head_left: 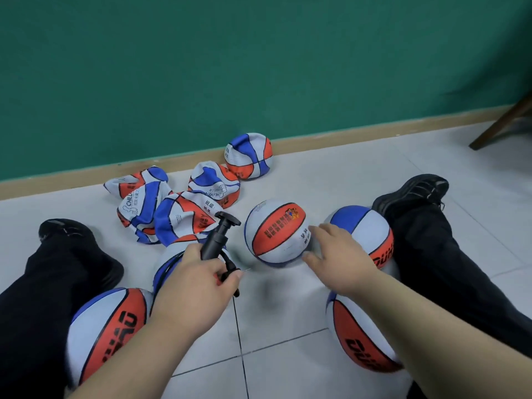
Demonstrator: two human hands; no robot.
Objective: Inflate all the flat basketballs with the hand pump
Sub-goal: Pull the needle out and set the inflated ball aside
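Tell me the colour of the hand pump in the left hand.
The hand pump is black; the head view shows it best.

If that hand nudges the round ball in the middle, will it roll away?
Probably: the round ball looks fully inflated and sits free on smooth floor tiles. It likely feels firm, unlike the crumpled flat balls behind it.

Indoor room, perhaps a school: green wall (201, 67), tiled floor (288, 326), wooden skirting (345, 135).

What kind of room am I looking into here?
Likely an indoor school or gym room, not certain: white tiled floor, green wall with wooden skirting, and a heap of matching flat basketballs.
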